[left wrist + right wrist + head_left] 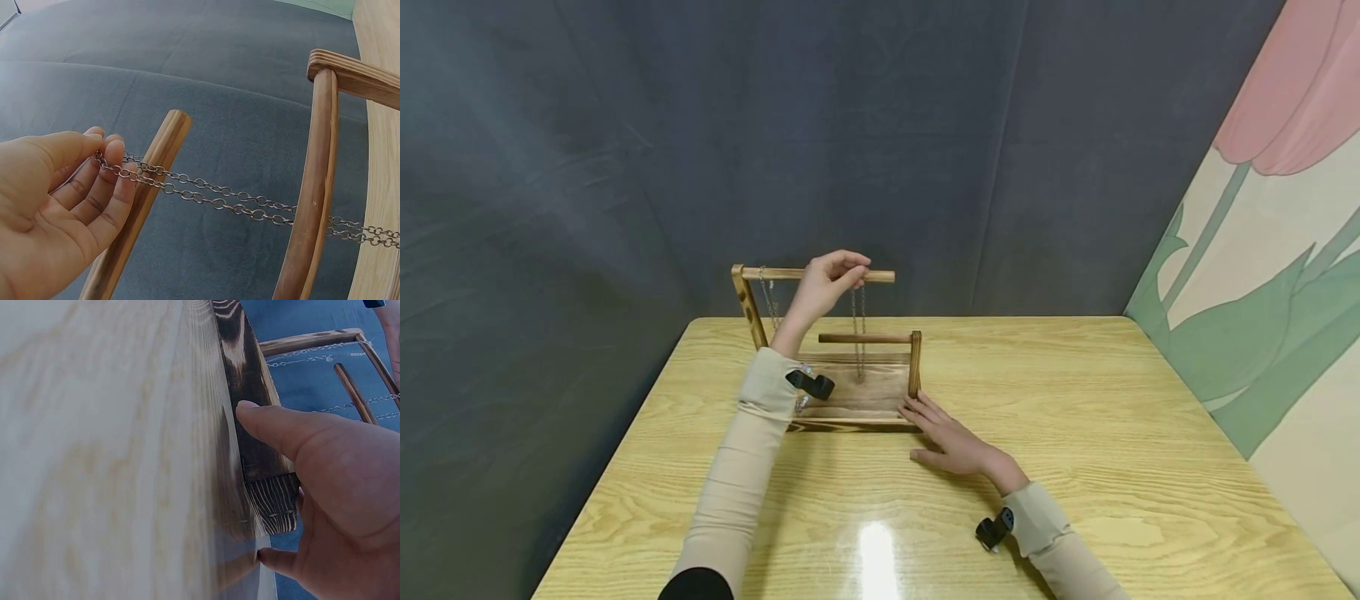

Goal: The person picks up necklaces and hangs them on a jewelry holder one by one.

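A wooden jewelry stand [857, 427] has a tray base, a tall post at left with an upper bar [164, 140], and a shorter post at right with a lower bar [310, 187]. My left hand [831, 279] is at the upper bar, pinching a metal chain necklace [200, 183] between thumb and fingertips. The chain's two strands hang down past the lower bar. My right hand [951, 440] rests at the base's front right corner, fingers fairly straight, its thumb along the dark front edge [253, 434].
Another chain [767, 292] hangs near the left end of the upper bar. Small shiny pieces [802, 404] lie at the tray's left, partly behind my wrist. The stand is on a wood-grain table [1075, 400] before a dark curtain [925, 150].
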Demonstrator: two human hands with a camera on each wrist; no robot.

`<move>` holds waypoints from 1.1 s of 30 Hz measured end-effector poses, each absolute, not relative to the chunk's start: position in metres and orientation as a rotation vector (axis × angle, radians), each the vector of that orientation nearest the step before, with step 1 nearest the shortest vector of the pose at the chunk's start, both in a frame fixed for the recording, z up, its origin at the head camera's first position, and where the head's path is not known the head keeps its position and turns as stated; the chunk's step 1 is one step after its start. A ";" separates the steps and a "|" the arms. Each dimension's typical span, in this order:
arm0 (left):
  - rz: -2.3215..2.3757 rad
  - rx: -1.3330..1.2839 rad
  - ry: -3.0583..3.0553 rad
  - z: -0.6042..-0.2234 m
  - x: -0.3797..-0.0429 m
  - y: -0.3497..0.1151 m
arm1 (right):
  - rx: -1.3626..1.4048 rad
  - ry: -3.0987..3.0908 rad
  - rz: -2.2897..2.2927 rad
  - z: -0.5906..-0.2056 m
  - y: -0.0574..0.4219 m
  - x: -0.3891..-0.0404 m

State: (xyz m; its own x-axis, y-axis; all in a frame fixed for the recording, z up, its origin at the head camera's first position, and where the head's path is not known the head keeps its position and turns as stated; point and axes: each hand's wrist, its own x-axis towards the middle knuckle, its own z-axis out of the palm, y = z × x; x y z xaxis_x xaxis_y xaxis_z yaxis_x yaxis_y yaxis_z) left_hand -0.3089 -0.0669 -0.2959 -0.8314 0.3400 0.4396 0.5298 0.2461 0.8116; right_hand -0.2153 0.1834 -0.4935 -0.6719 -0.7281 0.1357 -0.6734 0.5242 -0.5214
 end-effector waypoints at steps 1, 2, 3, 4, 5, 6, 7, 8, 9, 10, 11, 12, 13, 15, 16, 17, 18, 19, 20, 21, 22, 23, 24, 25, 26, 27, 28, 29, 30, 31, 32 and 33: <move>-1.629 -0.827 -2.340 -0.296 -0.309 -0.066 | -1.223 2.654 -0.836 -0.494 0.183 -0.215; -1.622 -0.830 -2.343 -0.296 -0.308 -0.066 | -1.223 2.653 -0.833 -0.494 0.183 -0.216; -1.614 -0.830 -2.348 -0.295 -0.308 -0.065 | -1.221 2.655 -0.833 -0.494 0.183 -0.216; -1.611 -0.834 -2.351 -0.295 -0.308 -0.064 | -1.216 2.653 -0.831 -0.494 0.183 -0.216; -1.604 -0.834 -2.357 -0.294 -0.307 -0.063 | -1.212 2.653 -0.829 -0.494 0.183 -0.216; -1.606 -0.837 -2.360 -0.294 -0.307 -0.063 | -1.210 2.653 -0.823 -0.494 0.183 -0.216; -1.607 -0.842 -2.361 -0.294 -0.307 -0.062 | -1.206 2.652 -0.820 -0.494 0.183 -0.216; -1.605 -0.845 -2.363 -0.294 -0.307 -0.062 | -1.201 2.652 -0.817 -0.494 0.183 -0.216; -1.604 -0.845 -2.365 -0.294 -0.307 -0.061 | -1.196 2.652 -0.815 -0.494 0.183 -0.217; -1.608 -0.853 -2.363 -0.293 -0.307 -0.060 | -1.194 2.648 -0.814 -0.494 0.183 -0.217; -1.613 -0.861 -2.360 -0.293 -0.307 -0.060 | -1.193 2.650 -0.811 -0.494 0.183 -0.217; -1.618 -0.868 -2.356 -0.293 -0.307 -0.059 | -1.194 2.649 -0.811 -0.494 0.183 -0.217; -1.623 -0.876 -2.354 -0.293 -0.307 -0.059 | -1.193 2.648 -0.813 -0.493 0.183 -0.216; -1.620 -0.884 -2.359 -0.293 -0.307 -0.057 | -1.196 2.650 -0.812 -0.493 0.183 -0.216; -1.619 -0.890 -2.363 -0.293 -0.307 -0.057 | -1.195 2.650 -0.814 -0.493 0.182 -0.216; -1.619 -0.893 -2.367 -0.293 -0.307 -0.056 | -1.194 2.655 -0.811 -0.493 0.182 -0.216; -1.610 -0.894 -2.377 -0.293 -0.307 -0.056 | -1.193 2.655 -0.811 -0.493 0.182 -0.216; -1.604 -0.897 -2.384 -0.293 -0.307 -0.055 | -1.189 2.656 -0.809 -0.493 0.182 -0.216; -1.595 -0.901 -2.392 -0.293 -0.307 -0.055 | -1.184 2.658 -0.805 -0.494 0.182 -0.216; -1.593 -0.906 -2.397 -0.293 -0.307 -0.054 | -1.181 2.658 -0.803 -0.494 0.182 -0.216; -1.589 -0.913 -2.399 -0.293 -0.307 -0.054 | -1.176 2.658 -0.800 -0.494 0.183 -0.216; -1.584 -0.919 -2.400 -0.293 -0.307 -0.053 | -1.172 2.658 -0.795 -0.494 0.183 -0.216; -1.573 -0.922 -2.405 -0.293 -0.307 -0.052 | -1.169 2.656 -0.793 -0.494 0.183 -0.216; -1.569 -0.925 -2.407 -0.293 -0.307 -0.052 | -1.165 2.655 -0.792 -0.495 0.183 -0.216; -1.563 -0.927 -2.409 -0.293 -0.307 -0.051 | -1.163 2.654 -0.790 -0.495 0.183 -0.216; -1.559 -0.929 -2.408 -0.293 -0.307 -0.051 | -1.162 2.653 -0.791 -0.495 0.183 -0.217; -1.556 -0.930 -2.410 -0.293 -0.306 -0.050 | -1.161 2.654 -0.790 -0.495 0.183 -0.217; -1.554 -0.931 -2.412 -0.293 -0.306 -0.050 | -1.160 2.656 -0.789 -0.496 0.183 -0.217; -1.551 -0.933 -2.413 -0.293 -0.307 -0.049 | -1.158 2.657 -0.788 -0.496 0.183 -0.217; -1.551 -0.936 -2.413 -0.293 -0.307 -0.049 | -1.156 2.657 -0.789 -0.496 0.184 -0.218; -1.552 -0.939 -2.414 -0.292 -0.307 -0.048 | -1.156 2.659 -0.787 -0.497 0.184 -0.218; -1.552 -0.942 -2.415 -0.293 -0.308 -0.048 | -1.156 2.660 -0.788 -0.497 0.183 -0.218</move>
State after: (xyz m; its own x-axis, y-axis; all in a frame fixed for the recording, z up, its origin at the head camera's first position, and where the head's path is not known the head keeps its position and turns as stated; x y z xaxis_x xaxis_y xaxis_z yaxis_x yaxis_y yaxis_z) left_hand -0.3079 -0.0478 -0.2927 -0.7990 0.4350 0.4151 0.5583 0.2804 0.7808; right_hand -0.2183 0.1835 -0.4969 -0.6962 -0.7133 0.0811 -0.6424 0.5685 -0.5139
